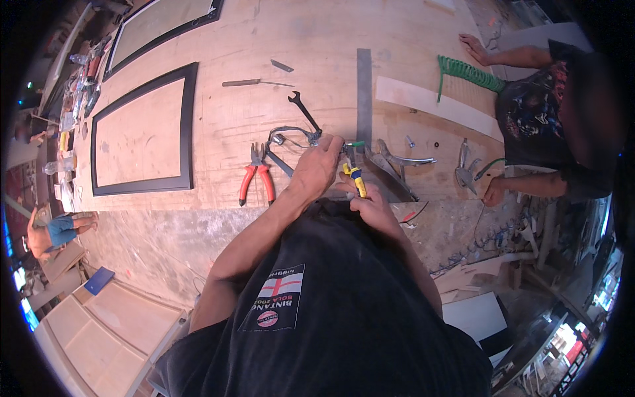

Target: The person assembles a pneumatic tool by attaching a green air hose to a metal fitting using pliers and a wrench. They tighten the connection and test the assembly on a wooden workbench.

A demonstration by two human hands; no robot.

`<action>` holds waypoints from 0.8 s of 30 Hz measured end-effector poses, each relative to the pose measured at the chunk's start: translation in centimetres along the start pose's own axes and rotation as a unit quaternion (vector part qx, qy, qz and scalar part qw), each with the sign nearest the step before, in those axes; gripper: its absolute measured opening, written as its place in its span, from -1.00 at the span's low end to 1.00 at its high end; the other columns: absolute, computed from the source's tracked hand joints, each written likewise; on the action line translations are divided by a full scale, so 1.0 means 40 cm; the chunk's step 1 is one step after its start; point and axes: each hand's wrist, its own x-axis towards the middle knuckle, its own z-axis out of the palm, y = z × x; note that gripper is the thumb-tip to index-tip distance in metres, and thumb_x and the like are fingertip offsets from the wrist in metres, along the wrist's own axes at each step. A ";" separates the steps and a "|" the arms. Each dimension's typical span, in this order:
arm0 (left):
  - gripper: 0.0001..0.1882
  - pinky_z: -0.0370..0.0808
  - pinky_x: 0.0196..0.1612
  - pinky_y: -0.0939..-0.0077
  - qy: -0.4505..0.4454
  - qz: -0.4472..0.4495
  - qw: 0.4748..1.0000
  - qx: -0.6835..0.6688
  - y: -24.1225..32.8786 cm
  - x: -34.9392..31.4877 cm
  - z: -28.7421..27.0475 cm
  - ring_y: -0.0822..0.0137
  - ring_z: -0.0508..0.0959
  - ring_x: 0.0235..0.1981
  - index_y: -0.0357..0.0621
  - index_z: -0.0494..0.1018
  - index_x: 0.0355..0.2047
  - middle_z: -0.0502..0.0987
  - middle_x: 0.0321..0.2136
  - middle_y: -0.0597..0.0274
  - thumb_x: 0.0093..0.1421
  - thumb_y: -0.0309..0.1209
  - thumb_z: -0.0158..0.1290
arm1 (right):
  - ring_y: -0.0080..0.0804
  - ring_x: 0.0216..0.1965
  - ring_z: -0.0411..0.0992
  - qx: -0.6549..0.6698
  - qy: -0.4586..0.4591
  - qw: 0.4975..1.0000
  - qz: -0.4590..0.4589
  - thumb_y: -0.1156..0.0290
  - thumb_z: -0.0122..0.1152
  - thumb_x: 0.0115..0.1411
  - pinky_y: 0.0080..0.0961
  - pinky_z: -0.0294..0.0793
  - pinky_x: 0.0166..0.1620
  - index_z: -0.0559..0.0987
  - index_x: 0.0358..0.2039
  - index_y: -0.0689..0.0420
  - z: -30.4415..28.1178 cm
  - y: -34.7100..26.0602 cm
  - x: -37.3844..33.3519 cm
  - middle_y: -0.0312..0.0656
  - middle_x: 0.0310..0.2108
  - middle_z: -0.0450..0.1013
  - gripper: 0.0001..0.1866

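Observation:
My left hand (319, 164) is closed over small metal parts at the table's near edge; its fingers hide most of them. Beside its fingertips a short green piece (358, 143) sticks out from a metal fitting. Just to the right, my right hand (372, 204) is closed around a tool with a yellow-and-blue handle (356, 178); the handle points up toward the fitting. A dark open-ended wrench (303, 110) lies beyond my left hand, near a loop of grey cable (281, 130). Red-handled pliers (256, 177) lie left of my left forearm.
Two black frames, one nearer (188, 126), lie left on the wooden table (264, 40). A thin screwdriver (248, 83), a grey strip (364, 92) and locking pliers (465, 165) lie about. At right a co-worker's hand (493, 192) rests near a coiled green hose (473, 73).

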 end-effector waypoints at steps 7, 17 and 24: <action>-0.76 0.52 -0.21 -0.08 -0.031 -0.027 0.999 -0.009 -0.002 -0.014 0.008 -0.29 0.57 -0.20 -0.25 0.32 -0.02 0.51 -0.18 -0.20 0.32 -0.51 0.02 | -0.06 0.14 0.41 -0.012 0.032 0.996 0.079 0.43 0.14 0.04 -0.30 0.27 0.26 0.54 0.23 0.10 0.002 -0.037 -0.020 0.04 0.09 0.49 -0.35; -0.74 0.48 -0.15 -0.10 -0.028 -0.031 0.996 -0.073 -0.004 -0.009 0.020 -0.33 0.53 -0.14 -0.29 0.31 -0.03 0.48 -0.17 -0.24 0.29 -0.56 0.04 | -0.05 0.22 0.37 -0.099 0.054 0.993 0.033 0.44 0.17 0.04 -0.31 0.23 0.30 0.51 0.26 0.11 0.000 -0.072 -0.023 0.08 0.17 0.45 -0.32; -0.72 0.48 -0.15 -0.10 -0.024 -0.034 0.997 -0.064 0.000 -0.005 0.027 -0.33 0.52 -0.13 -0.28 0.31 -0.02 0.46 -0.15 -0.23 0.27 -0.58 0.04 | 0.01 0.25 0.37 -0.081 0.034 0.996 0.031 0.43 0.20 0.06 -0.26 0.25 0.30 0.50 0.26 0.13 -0.011 -0.086 -0.028 0.15 0.19 0.44 -0.34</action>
